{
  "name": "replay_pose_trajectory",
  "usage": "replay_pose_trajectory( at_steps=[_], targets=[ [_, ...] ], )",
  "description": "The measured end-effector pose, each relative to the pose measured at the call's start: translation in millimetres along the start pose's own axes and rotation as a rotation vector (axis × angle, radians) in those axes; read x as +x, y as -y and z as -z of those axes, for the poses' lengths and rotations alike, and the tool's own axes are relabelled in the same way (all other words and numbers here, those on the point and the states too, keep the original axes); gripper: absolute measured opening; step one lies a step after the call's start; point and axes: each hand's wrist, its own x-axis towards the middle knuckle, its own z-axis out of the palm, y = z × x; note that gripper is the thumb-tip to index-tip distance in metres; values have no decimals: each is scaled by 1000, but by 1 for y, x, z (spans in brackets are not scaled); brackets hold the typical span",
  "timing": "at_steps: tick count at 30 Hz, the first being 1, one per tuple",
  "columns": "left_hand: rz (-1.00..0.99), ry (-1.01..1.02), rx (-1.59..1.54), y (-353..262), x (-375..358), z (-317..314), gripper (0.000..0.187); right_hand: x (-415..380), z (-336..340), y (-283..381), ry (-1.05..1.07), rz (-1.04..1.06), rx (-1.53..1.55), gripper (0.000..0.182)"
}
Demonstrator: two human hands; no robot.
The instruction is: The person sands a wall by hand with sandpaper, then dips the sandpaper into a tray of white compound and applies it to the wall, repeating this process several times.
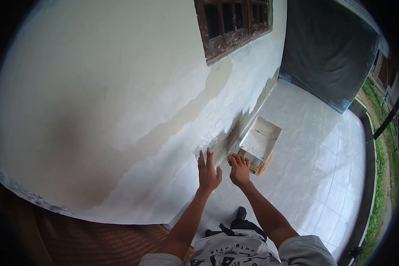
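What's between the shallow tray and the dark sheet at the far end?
In the head view, only a bare stretch of pale floor lies between the shallow tray and the dark sheet.

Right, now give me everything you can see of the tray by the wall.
The tray is shallow and rectangular, off-white, with low raised sides; its material is unclear. Pale smears and a few darker marks cover the inside. It sits open side up on a wooden-looking stand, beside the wall. The right hand is near it; contact is unclear.
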Motion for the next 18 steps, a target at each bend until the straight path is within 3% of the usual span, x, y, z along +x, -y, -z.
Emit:
replay_pose_trajectory(
  at_steps=[7, 13, 18],
  targets=[
    [9, 389, -78, -46, 0, -159, 76, -54, 34, -134, 13, -484, -66, 35],
    [16, 523, -101, -56, 9, -209, 73, -62, 43, -180, 24, -709, -8, 34],
    [35, 562, -101, -24, 35, -241, 75, -47, 12, -207, -40, -818, 75, 36]
  ],
)
